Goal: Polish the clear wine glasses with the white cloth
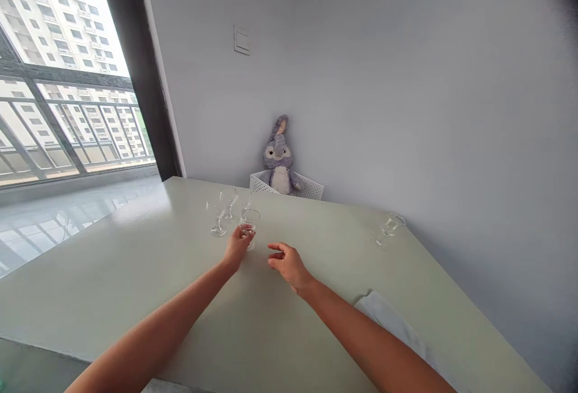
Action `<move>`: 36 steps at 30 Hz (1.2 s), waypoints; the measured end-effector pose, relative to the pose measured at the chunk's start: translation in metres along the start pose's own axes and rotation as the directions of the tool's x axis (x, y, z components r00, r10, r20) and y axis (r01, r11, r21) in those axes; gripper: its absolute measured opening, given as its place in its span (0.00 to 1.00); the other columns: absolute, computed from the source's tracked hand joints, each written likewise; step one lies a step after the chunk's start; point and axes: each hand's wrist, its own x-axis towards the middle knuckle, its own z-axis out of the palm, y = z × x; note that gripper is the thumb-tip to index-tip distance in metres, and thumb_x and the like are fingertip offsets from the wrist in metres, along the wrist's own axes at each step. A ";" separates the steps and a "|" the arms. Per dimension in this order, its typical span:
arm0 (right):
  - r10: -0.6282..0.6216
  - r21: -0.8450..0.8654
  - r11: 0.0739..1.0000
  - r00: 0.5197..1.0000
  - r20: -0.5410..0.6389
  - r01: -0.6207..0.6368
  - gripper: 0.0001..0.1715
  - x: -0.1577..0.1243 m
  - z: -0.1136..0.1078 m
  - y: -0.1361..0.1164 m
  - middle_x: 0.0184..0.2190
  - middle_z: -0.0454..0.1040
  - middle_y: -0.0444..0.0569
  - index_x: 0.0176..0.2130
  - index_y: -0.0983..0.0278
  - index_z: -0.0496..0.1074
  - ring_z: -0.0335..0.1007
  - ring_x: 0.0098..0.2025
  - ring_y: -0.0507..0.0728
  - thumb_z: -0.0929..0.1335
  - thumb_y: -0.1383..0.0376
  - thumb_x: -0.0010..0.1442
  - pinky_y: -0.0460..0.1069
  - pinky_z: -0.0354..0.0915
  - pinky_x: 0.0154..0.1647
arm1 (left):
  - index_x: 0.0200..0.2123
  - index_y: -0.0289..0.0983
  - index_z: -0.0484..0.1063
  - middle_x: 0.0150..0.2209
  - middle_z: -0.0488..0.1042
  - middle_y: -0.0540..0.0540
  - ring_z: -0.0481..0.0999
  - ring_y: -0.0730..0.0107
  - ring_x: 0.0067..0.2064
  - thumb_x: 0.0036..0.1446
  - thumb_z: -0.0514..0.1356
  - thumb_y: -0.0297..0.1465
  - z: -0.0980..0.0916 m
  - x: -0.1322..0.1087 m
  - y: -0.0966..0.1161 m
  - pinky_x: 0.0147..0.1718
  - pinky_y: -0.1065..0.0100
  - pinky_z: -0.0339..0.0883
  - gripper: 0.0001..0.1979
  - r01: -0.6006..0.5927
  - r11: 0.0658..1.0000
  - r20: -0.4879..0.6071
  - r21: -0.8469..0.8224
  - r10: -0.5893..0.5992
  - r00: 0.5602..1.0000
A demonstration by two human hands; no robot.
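My left hand (pixel 240 245) is closed around the lower part of a clear stemmed glass (pixel 250 217), which stands upright over the pale table. Just behind it are several more clear stemmed glasses, among them a left one (pixel 218 230) and a rear one (pixel 229 197), all upright and close together. To the right of the held glass, my right hand (pixel 286 263) hovers with thumb and fingers apart and nothing between them. Far to the right, another clear glass (pixel 389 225) lies tipped on its side near the wall.
A folded whitish cloth (pixel 391 315) lies partly under my right forearm. Against the corner, a purple plush rabbit (pixel 280 164) sits in a white perforated basket (pixel 311 189) at the table's (pixel 171 303) far edge. Windows with a railing are at left.
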 end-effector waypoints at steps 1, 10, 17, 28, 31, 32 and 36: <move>0.006 0.003 1.000 1.000 -0.001 -0.006 0.25 -0.007 -0.010 -0.002 0.32 0.72 0.47 0.43 0.63 0.70 0.66 0.30 0.52 0.67 0.68 0.41 0.47 0.62 0.32 | 0.37 0.39 0.68 0.27 0.66 0.51 0.63 0.77 0.24 0.41 0.60 0.38 -0.006 0.006 0.001 0.22 0.74 0.56 0.18 0.009 1.000 -0.010 0.001 -0.009 1.000; -0.005 0.075 0.997 0.941 -0.337 0.032 0.17 -0.050 -0.140 0.024 0.31 0.71 0.47 0.34 0.65 0.73 0.66 0.32 0.52 0.69 0.66 0.39 0.47 0.64 0.34 | 0.39 0.39 0.67 0.27 0.67 0.51 0.64 0.77 0.23 0.39 0.60 0.39 -0.019 0.049 -0.004 0.21 0.73 0.57 0.21 0.011 1.000 -0.091 -0.017 -0.013 0.996; 0.105 0.177 0.984 0.707 -0.699 0.028 0.17 -0.045 -0.244 0.079 0.31 0.69 0.47 0.32 0.65 0.71 0.66 0.28 0.51 0.70 0.68 0.36 0.45 0.65 0.26 | 0.41 0.39 0.65 0.30 0.66 0.51 0.63 0.78 0.25 0.39 0.59 0.36 -0.019 0.058 -0.003 0.21 0.74 0.56 0.21 0.003 1.000 -0.100 -0.029 -0.006 0.995; 0.134 0.213 0.976 0.621 -0.773 0.054 0.33 0.036 -0.291 0.081 0.36 0.69 0.48 0.48 0.62 0.60 0.67 0.24 0.49 0.69 0.67 0.41 0.44 0.64 0.20 | 0.41 0.41 0.62 0.39 0.65 0.48 0.66 0.74 0.30 0.42 0.56 0.33 -0.006 -0.016 -0.025 0.28 0.70 0.60 0.19 -0.021 0.999 -0.169 0.033 0.027 0.985; 0.120 0.189 0.981 0.615 -0.780 0.048 0.25 0.047 -0.279 0.077 0.26 0.66 0.42 0.42 0.66 0.64 0.59 0.18 0.46 0.69 0.65 0.41 0.43 0.60 0.16 | 0.42 0.42 0.62 0.39 0.66 0.48 0.66 0.73 0.30 0.44 0.55 0.33 -0.005 -0.027 -0.024 0.29 0.69 0.60 0.18 -0.103 0.986 -0.146 0.130 0.122 0.982; 0.104 0.176 0.983 0.619 -0.778 0.055 0.23 0.048 -0.272 0.075 0.23 0.64 0.41 0.39 0.66 0.65 0.56 0.17 0.45 0.69 0.64 0.40 0.43 0.59 0.16 | 0.42 0.41 0.62 0.40 0.66 0.48 0.66 0.73 0.31 0.44 0.55 0.33 -0.005 -0.029 -0.022 0.30 0.69 0.60 0.18 -0.119 0.982 -0.144 0.148 0.141 0.980; 0.003 0.129 0.984 0.722 -0.692 0.119 0.21 0.041 -0.221 0.063 0.20 0.63 0.39 0.36 0.66 0.68 0.58 0.17 0.46 0.70 0.61 0.39 0.44 0.61 0.19 | 0.40 0.41 0.64 0.37 0.66 0.48 0.66 0.73 0.29 0.45 0.54 0.33 -0.001 -0.036 -0.015 0.30 0.69 0.60 0.15 -0.184 0.962 -0.095 0.200 0.206 0.974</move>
